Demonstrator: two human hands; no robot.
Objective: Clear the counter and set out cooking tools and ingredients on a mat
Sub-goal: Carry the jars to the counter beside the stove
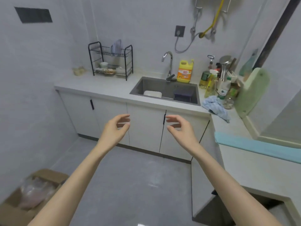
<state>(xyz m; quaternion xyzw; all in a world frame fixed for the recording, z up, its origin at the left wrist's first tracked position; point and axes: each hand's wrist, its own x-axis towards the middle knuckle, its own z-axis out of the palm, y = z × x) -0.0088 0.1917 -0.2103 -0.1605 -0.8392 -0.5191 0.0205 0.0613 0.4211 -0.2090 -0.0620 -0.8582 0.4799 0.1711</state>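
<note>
My left hand [116, 127] and my right hand [178, 128] are held out in front of the white cabinet doors, fingers curled and apart, holding nothing. Both are below the grey counter [104, 86] and touch none of its objects. On the right counter lies a light blue mat [254, 144]. A crumpled blue cloth [215, 107] rests at the counter's corner. Several bottles and tools [219, 79] crowd the back right, beside a pale green cutting board [251, 92] leaning on the wall. A yellow detergent bottle [184, 71] stands behind the sink.
The sink [140, 88] holds a white dish [152, 94] and a dark basket [182, 94], with a faucet [168, 62] behind. A black dish rack [110, 61] stands at the back left. A cardboard box [32, 198] sits on the floor at the lower left.
</note>
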